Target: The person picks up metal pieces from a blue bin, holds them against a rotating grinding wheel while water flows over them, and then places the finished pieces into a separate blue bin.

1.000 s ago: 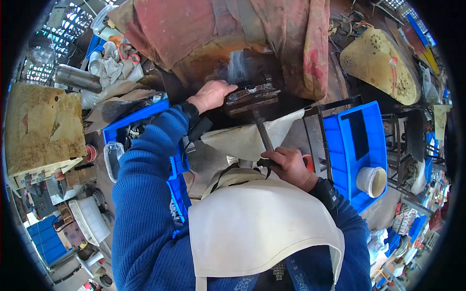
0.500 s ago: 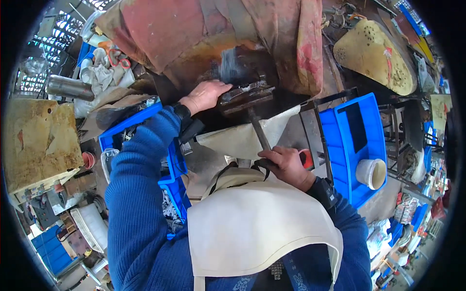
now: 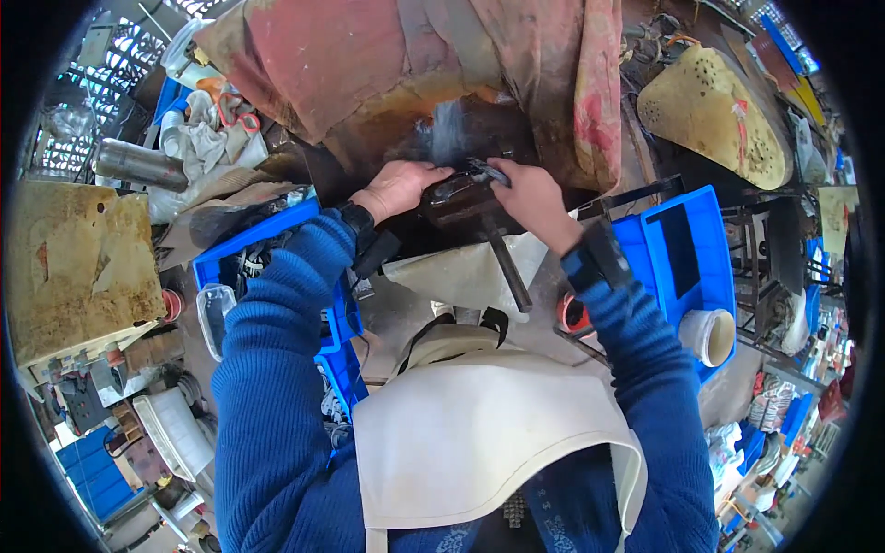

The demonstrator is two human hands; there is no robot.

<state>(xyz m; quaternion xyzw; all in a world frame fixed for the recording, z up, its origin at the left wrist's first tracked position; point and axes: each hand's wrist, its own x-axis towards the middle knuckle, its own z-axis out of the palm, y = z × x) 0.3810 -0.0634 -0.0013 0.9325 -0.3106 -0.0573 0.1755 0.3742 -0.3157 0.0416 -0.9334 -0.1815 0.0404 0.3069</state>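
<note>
Both my hands are at a dark metal fixture (image 3: 461,212) beneath a reddish cloth cover. My left hand (image 3: 401,189) is closed, its thumb and fingertips pinching the left end of a dark, shiny metal piece (image 3: 452,191) on the fixture. My right hand (image 3: 535,203) is closed at the piece's right end, its fingers on a small grey metal part (image 3: 489,169) whose exact kind I cannot make out. A flat metal bar handle (image 3: 507,267) sticks out from the fixture toward me, with no hand on it. Just behind the fixture is a blurred grey-white streak (image 3: 448,129), like spray or a spinning wheel.
The stained red cloth (image 3: 341,55) drapes over the far side. Blue bins stand at left (image 3: 263,230) and right (image 3: 714,267), the right one with a white tub (image 3: 707,336). A pale sheet (image 3: 461,272) hangs below the fixture. A yellowed board (image 3: 714,111) lies far right.
My right hand has let go of the bar handle and moved up and forward to the metal piece. The handle's near end now shows. My left hand stays at the piece's left end.
</note>
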